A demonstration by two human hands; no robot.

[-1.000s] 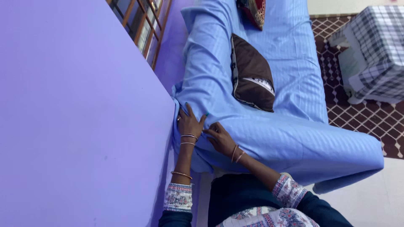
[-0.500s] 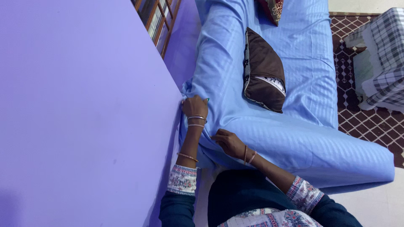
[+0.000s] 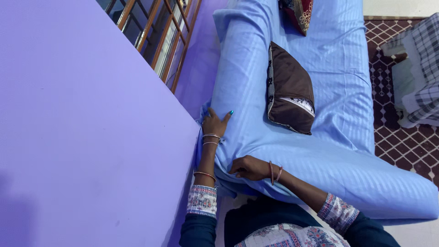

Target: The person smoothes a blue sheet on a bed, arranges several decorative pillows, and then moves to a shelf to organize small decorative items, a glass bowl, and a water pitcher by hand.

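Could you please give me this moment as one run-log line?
left hand: flat on blue bedsheet by purple wall | right hand: pressing sheet at mattress corner | brown cushion: on bed

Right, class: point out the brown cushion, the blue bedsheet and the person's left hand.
brown cushion [image 3: 292, 87], head view, middle of its dark face.
blue bedsheet [image 3: 338, 68], head view, bare stretch right of the cushion.
left hand [image 3: 215, 123], head view, back of the hand.

My bed under its blue sheet

The bed [image 3: 256, 151] fills the frame's middle; a brown cushion [image 3: 290, 89] lies centre, a red cushion [image 3: 299, 11] at top.
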